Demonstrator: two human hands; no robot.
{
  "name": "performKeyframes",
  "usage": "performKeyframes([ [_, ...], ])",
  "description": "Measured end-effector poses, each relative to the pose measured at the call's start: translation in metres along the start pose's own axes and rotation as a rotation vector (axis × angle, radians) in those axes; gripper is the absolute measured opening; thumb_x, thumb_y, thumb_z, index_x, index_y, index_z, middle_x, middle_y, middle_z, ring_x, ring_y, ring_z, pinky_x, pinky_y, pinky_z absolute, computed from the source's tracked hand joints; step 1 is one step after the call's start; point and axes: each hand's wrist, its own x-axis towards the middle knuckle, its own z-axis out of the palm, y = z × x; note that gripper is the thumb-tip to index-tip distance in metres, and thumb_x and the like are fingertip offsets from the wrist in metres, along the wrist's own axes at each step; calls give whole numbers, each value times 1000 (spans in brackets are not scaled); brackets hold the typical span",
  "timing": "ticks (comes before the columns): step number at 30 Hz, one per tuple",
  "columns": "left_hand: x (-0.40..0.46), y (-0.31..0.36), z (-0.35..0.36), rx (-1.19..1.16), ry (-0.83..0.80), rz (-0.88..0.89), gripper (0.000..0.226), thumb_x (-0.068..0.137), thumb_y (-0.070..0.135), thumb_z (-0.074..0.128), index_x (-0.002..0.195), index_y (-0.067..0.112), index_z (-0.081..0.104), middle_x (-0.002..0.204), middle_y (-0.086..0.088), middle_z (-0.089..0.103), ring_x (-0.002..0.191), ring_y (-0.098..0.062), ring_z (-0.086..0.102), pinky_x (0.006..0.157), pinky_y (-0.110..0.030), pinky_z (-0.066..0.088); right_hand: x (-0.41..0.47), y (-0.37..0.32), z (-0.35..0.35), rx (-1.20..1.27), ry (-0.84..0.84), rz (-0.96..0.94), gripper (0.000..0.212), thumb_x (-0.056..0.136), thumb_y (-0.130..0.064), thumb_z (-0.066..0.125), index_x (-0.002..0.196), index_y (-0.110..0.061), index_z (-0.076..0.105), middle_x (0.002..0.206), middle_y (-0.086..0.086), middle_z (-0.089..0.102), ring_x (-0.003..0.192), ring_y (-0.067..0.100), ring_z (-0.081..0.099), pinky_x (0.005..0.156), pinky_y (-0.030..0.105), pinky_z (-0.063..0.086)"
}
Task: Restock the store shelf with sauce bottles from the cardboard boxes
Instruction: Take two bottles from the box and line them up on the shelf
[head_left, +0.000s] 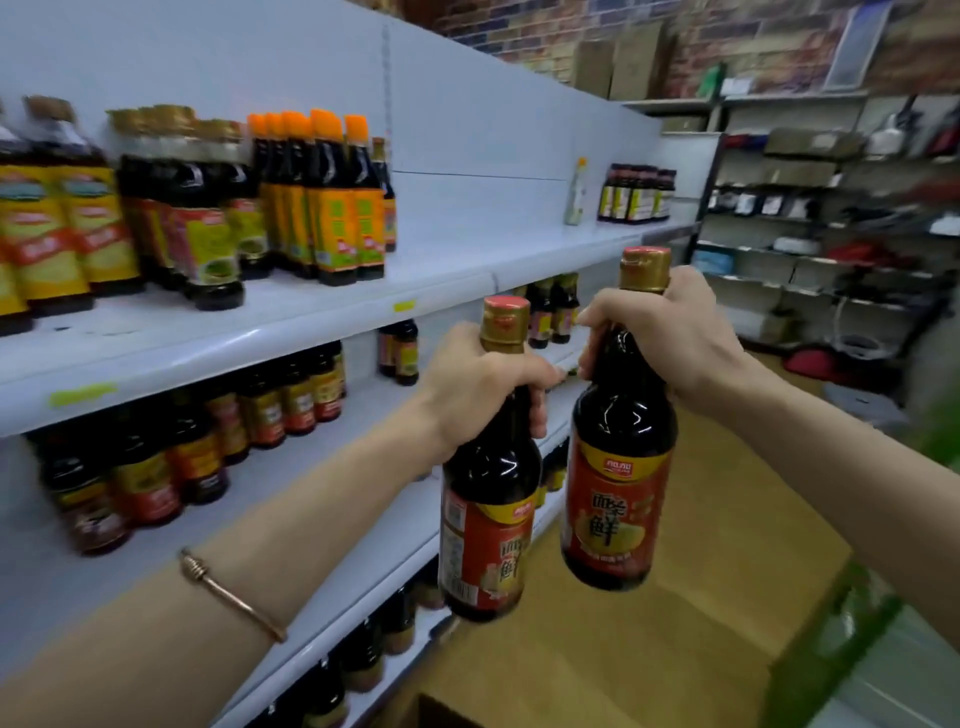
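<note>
Currently two dark sauce bottles with gold caps and red labels are held in the air at centre frame, in front of the white store shelf (156, 348). Left hand (478, 384): grip curled round the neck of the left bottle (488, 499), which tilts slightly. Right hand (670, 338): grip wrapped round the neck of the right bottle (621, 452), held a little higher. The bottles are just beside each other. Stocked bottles (322, 202) stand in rows at upper left. Cardboard box (649, 639) lies below, lower right. Bracelet (234, 597) on left wrist.
</note>
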Motion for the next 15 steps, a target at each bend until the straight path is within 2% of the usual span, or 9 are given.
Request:
performKeyframes([
  [4, 62, -5, 42, -30, -18, 57, 26, 67, 10, 65, 43, 12, 57, 47, -11, 55, 44, -28, 54, 57, -33, 48, 32, 31, -60, -61, 59, -38, 25, 79, -3, 62, 56, 6, 60, 57, 22, 65, 50, 30, 63, 56, 33, 52],
  [7, 102, -11, 61, -36, -50, 71, 24, 68, 10, 65, 46, 7, 56, 47, -12, 55, 45, -29, 54, 58, -33, 48, 55, 53, -90, -97, 72, -45, 26, 79, -4, 62, 54, 3, 61, 57, 20, 66, 51, 30, 63, 58, 32, 53],
  [11, 150, -21, 77, 5, -89, 43, 23, 69, 11, 64, 49, 4, 55, 49, -13, 56, 47, -29, 55, 59, -35, 50, 88, 82, -117, -83, 85, -45, 25, 79, -3, 62, 54, 2, 62, 56, 18, 66, 52, 32, 64, 55, 29, 53],
  [15, 201, -33, 76, 24, -48, 49, 26, 74, 6, 66, 50, 4, 55, 50, -12, 56, 49, -29, 56, 61, -38, 52, 135, 105, -130, -86, 31, -45, 26, 79, -2, 61, 53, 3, 61, 56, 18, 66, 50, 31, 63, 53, 29, 52],
])
